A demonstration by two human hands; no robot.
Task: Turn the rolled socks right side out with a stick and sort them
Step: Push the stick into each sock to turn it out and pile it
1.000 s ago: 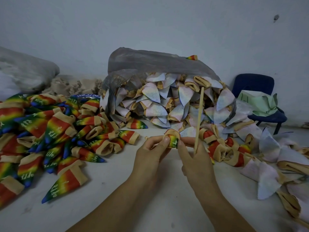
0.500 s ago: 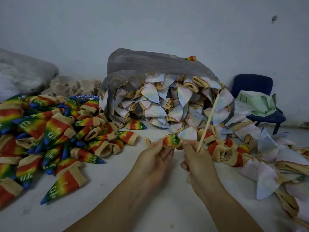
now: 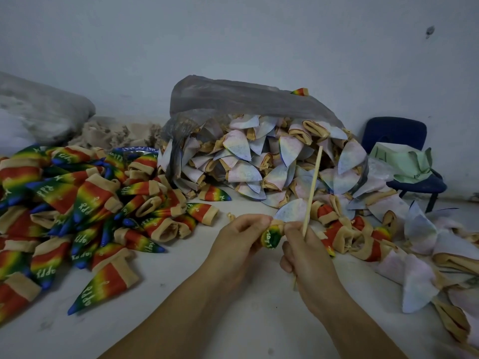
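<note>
A small rolled sock (image 3: 271, 237) with rainbow colours showing hangs between my two hands over the white surface. My left hand (image 3: 239, 238) pinches its beige cuff from the left. My right hand (image 3: 302, 251) pinches the sock from the right and also grips a thin wooden stick (image 3: 313, 186), which points up and slightly right. A heap of rainbow socks (image 3: 77, 203) turned right side out lies at the left. Pale inside-out socks (image 3: 259, 161) spill from a grey plastic bag (image 3: 233, 99) behind my hands.
More pale and red-beige socks (image 3: 363, 237) lie scattered at the right. A dark blue chair (image 3: 404, 161) with green cloth on it stands at the far right by the wall. A grey bag (image 3: 39, 110) lies at the far left.
The sock has been worked further, with more rainbow fabric showing below my fingers. The stick swung from upright to leaning right and is now steeper again. Both hands stayed close together.
</note>
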